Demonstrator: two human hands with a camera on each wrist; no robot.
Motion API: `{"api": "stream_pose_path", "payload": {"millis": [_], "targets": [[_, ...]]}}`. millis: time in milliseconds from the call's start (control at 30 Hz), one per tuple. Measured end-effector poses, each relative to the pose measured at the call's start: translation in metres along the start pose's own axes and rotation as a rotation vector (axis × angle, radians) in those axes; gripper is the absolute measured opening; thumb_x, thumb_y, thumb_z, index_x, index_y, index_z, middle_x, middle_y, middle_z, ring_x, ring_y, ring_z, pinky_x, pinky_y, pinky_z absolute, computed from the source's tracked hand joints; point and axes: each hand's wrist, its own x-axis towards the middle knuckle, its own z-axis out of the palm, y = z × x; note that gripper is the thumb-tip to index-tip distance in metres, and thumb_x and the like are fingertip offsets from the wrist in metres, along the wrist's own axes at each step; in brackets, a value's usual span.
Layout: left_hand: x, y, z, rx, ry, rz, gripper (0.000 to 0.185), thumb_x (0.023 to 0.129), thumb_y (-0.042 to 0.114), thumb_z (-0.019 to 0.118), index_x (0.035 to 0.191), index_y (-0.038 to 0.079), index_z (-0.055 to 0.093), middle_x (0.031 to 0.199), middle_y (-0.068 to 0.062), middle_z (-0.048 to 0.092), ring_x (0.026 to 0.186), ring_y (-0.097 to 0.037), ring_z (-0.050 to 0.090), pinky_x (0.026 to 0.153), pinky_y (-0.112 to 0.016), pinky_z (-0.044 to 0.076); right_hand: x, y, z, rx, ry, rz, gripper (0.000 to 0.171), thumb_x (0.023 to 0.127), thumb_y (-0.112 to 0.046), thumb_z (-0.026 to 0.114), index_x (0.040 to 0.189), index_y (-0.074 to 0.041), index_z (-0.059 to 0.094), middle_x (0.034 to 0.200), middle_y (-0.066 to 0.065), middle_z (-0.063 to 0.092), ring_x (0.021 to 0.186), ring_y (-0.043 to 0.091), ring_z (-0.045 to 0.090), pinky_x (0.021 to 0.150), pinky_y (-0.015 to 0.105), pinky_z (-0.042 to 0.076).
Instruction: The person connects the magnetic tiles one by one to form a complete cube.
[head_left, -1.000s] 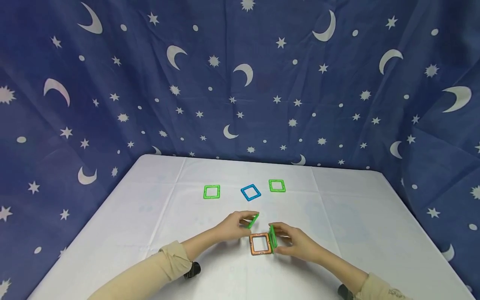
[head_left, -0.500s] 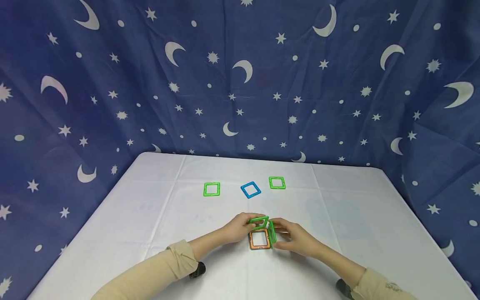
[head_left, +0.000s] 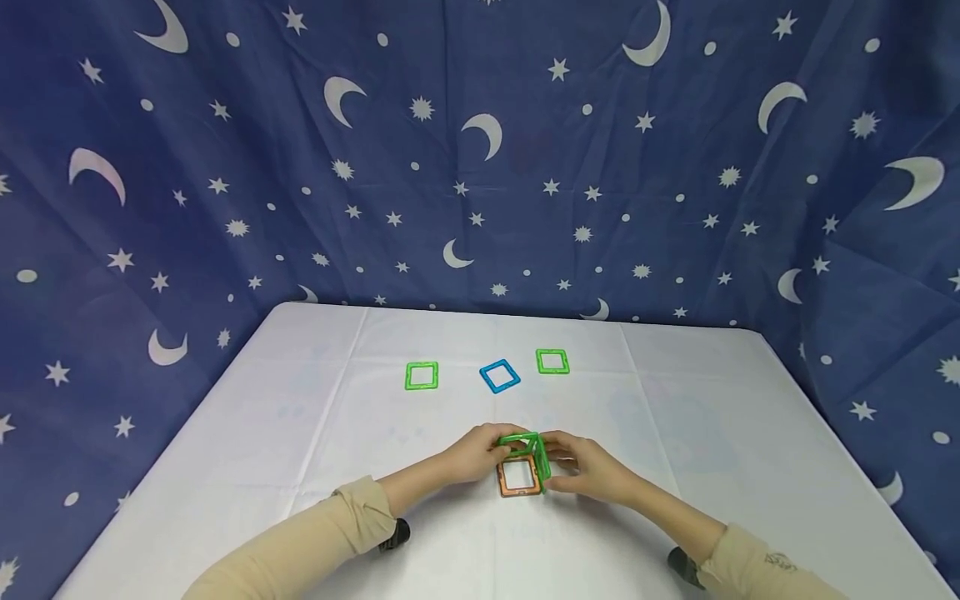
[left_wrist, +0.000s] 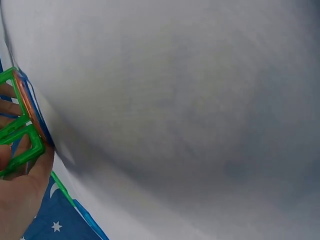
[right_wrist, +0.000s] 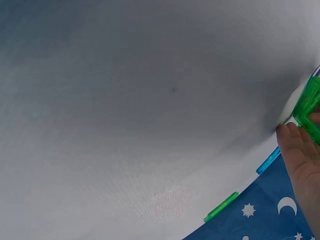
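An orange square magnetic tile lies flat on the white tabletop. My left hand pinches a green magnetic tile that leans over the orange tile's far edge. At the right edge, another green magnetic tile stands upright, held by the fingers and thumb of my right hand. The two green tiles meet at the far right corner. In the left wrist view, a blue strip runs along the orange tile. The right wrist view shows my right fingers against the green frame, partly cut off.
Farther back on the table lie a green tile, a blue tile turned askew and another green tile. A dark blue curtain with moons and stars rises behind the table and along its sides.
My left hand has moved right, bringing its green tile from apart over to the orange tile's far edge and against the upright green tile. My right hand stays nearly in place.
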Motion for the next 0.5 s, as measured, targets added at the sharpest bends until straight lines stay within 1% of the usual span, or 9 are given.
{"api": "stream_pose_path", "payload": {"millis": [133, 267, 400, 500], "targets": [[-0.0046, 0.0026, 0.0002, 0.060, 0.023, -0.013, 0.032, 0.091, -0.004, 0.051, 0.120, 0.006, 0.059, 0.115, -0.012, 0.066, 0.107, -0.023, 0.060, 0.090, -0.034, 0.049, 0.0032, 0.0000, 0.0013, 0.029, -0.011, 0.008, 0.056, 0.085, -0.010, 0.068, 0.132, 0.007, 0.043, 0.132, 0.025, 0.051, 0.119, 0.042, 0.053, 0.097, 0.045, 0.048], [-0.0091, 0.0015, 0.0042, 0.106, 0.054, -0.030, 0.031, 0.089, -0.005, 0.054, 0.117, 0.009, 0.058, 0.113, -0.013, 0.067, 0.107, -0.027, 0.062, 0.091, -0.038, 0.051, 0.0051, -0.0002, 0.0040, 0.037, -0.028, 0.008, 0.055, 0.085, -0.009, 0.067, 0.132, 0.006, 0.042, 0.132, 0.026, 0.051, 0.119, 0.042, 0.053, 0.097, 0.045, 0.048], [-0.0096, -0.0010, 0.0069, 0.123, 0.078, -0.024, 0.036, 0.085, -0.012, 0.056, 0.115, 0.008, 0.058, 0.107, -0.013, 0.069, 0.103, -0.028, 0.064, 0.089, -0.037, 0.052, 0.0056, -0.0010, 0.0056, 0.039, -0.041, -0.013, 0.054, 0.087, -0.006, 0.064, 0.133, 0.006, 0.039, 0.131, 0.028, 0.051, 0.118, 0.043, 0.054, 0.097, 0.043, 0.049], [-0.0077, -0.0004, 0.0063, 0.146, 0.101, -0.002, 0.040, 0.081, -0.016, 0.056, 0.114, 0.007, 0.058, 0.102, -0.013, 0.070, 0.097, -0.027, 0.066, 0.085, -0.034, 0.054, 0.0069, -0.0021, 0.0048, 0.043, -0.019, -0.027, 0.051, 0.087, -0.003, 0.060, 0.133, 0.006, 0.039, 0.130, 0.029, 0.051, 0.117, 0.043, 0.054, 0.095, 0.041, 0.050]]}}
